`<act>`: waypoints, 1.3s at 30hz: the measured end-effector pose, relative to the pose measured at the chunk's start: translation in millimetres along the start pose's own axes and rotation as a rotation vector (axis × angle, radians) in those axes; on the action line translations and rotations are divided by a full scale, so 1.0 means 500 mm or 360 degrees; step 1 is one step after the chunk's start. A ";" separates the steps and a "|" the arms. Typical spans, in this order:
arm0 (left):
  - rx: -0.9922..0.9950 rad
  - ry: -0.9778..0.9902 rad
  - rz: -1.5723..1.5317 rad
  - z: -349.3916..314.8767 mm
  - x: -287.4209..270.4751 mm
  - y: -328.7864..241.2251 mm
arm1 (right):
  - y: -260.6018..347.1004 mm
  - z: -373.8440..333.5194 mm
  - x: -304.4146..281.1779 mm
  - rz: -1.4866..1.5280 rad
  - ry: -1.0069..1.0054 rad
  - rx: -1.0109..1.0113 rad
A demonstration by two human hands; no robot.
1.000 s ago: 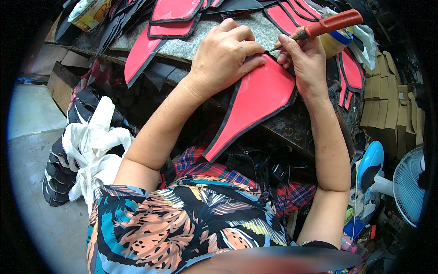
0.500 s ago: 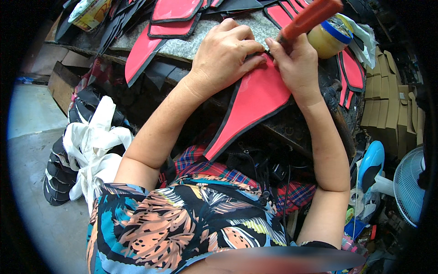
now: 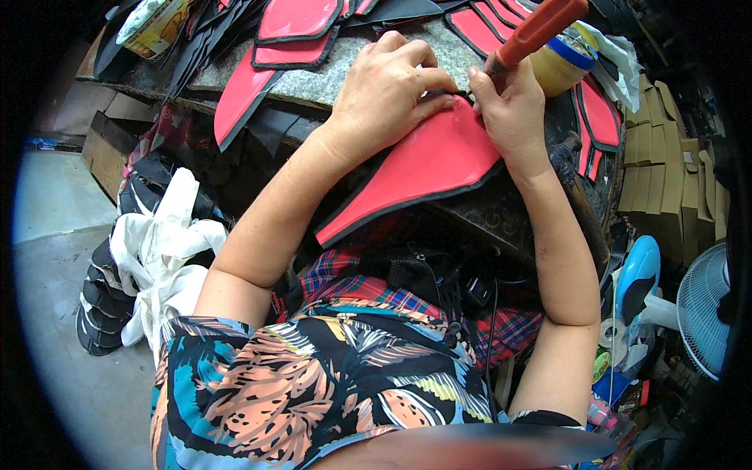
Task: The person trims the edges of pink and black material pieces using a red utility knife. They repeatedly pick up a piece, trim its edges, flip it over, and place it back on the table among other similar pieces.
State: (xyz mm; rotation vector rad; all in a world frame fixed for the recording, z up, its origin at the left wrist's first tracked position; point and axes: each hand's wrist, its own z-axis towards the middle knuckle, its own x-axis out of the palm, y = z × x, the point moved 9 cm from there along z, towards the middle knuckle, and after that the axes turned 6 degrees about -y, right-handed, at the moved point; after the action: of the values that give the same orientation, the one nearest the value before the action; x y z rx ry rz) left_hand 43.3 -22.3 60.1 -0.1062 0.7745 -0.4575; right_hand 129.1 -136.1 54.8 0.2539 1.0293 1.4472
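Note:
A pinkish-red shaped panel with black edging lies partly over the near edge of the workbench, its narrow end hanging down to the left. My left hand is closed at the panel's far edge, thumb on the red face and fingers bent beyond it. In my right hand is a tool with a thick red handle, which slants up to the right. Thumb and fingers wrap round its lower part near the panel's far right edge. The tool's working tip is hidden, so its exact kind does not show.
More black-edged red panels are piled at the far left of the bench, with others at the right. Behind my right hand stands a blue-rimmed jar. A grey slab lies under the work. At right are cartons and a fan.
The panel has turned, its narrow end swinging left and slightly up. My left hand stays nearly in place; my right hand and the red-handled tool have shifted only slightly.

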 end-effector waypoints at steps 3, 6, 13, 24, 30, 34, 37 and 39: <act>0.0033 -0.0013 -0.0004 0.000 0.000 -0.004 | -0.051 -0.004 0.005 0.0638 0.0053 0.0502; 0.0033 -0.0017 0.0005 -0.001 0.001 -0.003 | -0.071 -0.005 -0.007 0.0913 -0.0009 0.0701; 0.0030 -0.0028 0.0018 -0.002 0.001 -0.004 | -0.055 -0.007 -0.008 0.0895 -0.0003 0.0642; 0.0008 -0.0020 0.0033 -0.003 0.000 -0.004 | -0.030 -0.009 0.004 0.0509 0.0029 0.0356; -0.0009 -0.0097 0.0091 -0.005 -0.010 0.000 | -0.014 -0.004 0.006 0.0289 0.0025 0.0139; 0.0096 -0.0093 0.0002 -0.002 -0.007 -0.007 | -0.056 -0.003 0.007 0.0733 0.0120 0.0590; 0.0069 -0.0075 -0.0032 -0.003 -0.005 -0.005 | -0.059 -0.001 0.003 0.0897 0.0126 0.0648; 0.0057 -0.0075 -0.0033 -0.004 -0.005 -0.004 | -0.061 -0.001 -0.002 0.0968 0.0075 0.0669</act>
State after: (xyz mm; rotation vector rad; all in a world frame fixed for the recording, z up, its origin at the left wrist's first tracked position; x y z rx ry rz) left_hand 39.6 -22.9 60.7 -0.0917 0.7194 -0.4869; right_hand 149.9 -142.7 33.4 0.9017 1.3627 1.7607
